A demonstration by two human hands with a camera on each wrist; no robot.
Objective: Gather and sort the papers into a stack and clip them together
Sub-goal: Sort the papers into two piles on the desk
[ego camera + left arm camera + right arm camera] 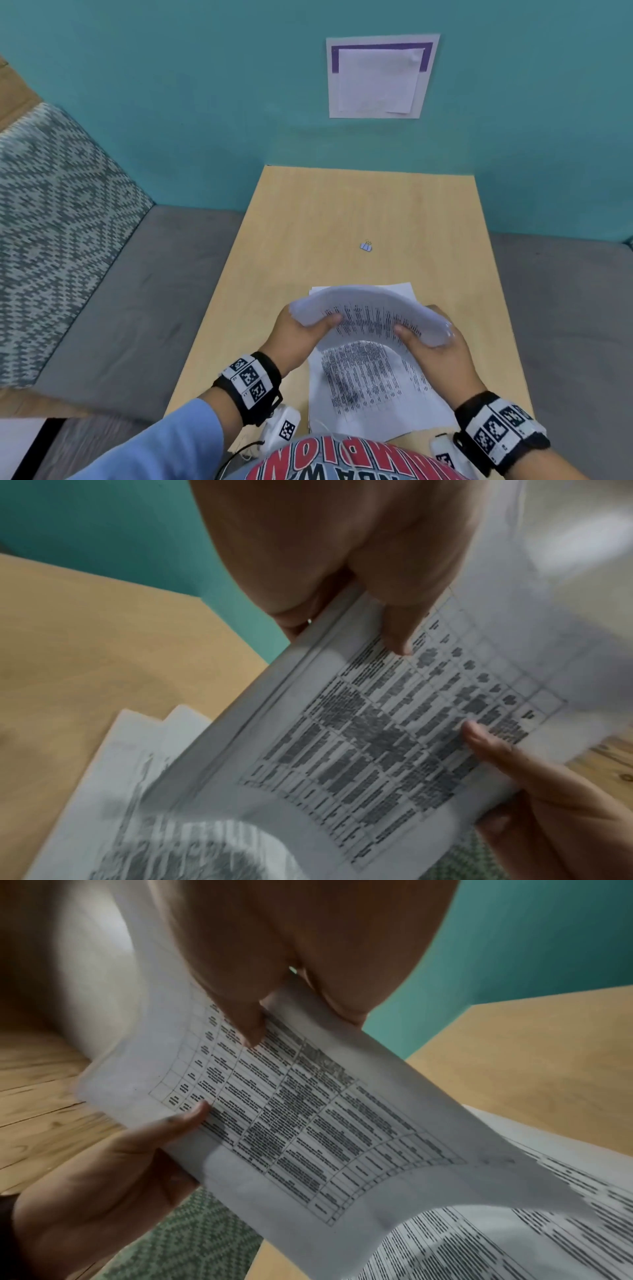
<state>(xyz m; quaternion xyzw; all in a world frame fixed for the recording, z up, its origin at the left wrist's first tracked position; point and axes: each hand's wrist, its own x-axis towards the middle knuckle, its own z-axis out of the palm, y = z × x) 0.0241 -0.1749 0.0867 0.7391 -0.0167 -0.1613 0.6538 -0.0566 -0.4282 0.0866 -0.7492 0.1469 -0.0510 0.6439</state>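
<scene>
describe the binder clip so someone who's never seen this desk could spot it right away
Look at the light wooden table set against the teal wall. The binder clip lies alone on bare wood near its middle, beyond the papers. It is tiny, pale blue, with wire handles.

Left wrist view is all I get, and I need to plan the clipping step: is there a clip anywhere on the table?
Observer: Yes. The head view shows a small binder clip lying on the table, untouched.
Operator: Where is it relative to the papers?
Observer: Beyond them, towards the wall, apart from every sheet.
Operator: How does the held bundle sit between the hands?
Observer: The bundle arches upward. The left hand has a grip on its left end and the right hand on its right end.
Operator: And the flat sheets below?
Observer: The flat sheets stretch from under the bundle back to the person's shirt.
</scene>
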